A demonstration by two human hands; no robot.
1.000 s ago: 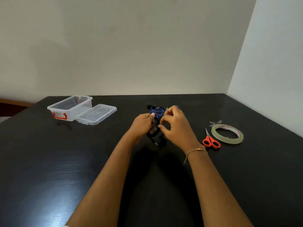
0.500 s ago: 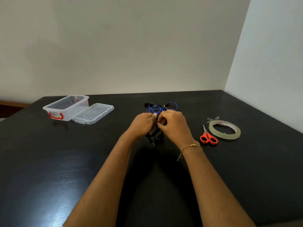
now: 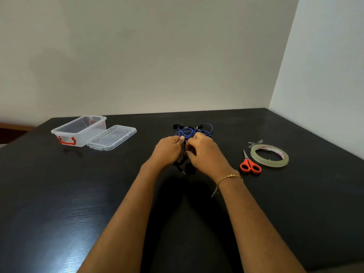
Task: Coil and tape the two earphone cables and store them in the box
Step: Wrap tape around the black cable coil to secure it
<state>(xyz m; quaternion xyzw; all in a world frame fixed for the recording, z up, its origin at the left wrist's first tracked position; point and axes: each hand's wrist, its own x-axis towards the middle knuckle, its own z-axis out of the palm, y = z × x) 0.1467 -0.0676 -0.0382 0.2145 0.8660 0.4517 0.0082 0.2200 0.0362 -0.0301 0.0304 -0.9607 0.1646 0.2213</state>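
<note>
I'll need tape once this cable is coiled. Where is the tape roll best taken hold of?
Probably by its near rim, coming from above with the right hand. The tape roll lies flat on the table with an open centre, so a thumb can go inside and fingers outside. The scissors lie close on its left.

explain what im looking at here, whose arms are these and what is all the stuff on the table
There is no machine here. A camera worn on a person's head looks forward and down, so the arms are that person's own. On the black table, the left hand and right hand both grip a black earphone cable between them. Just beyond lies a loose blue earphone cable. To the left stand a clear box and its lid, off beside it. To the right lie red-handled scissors and a tape roll.
</note>
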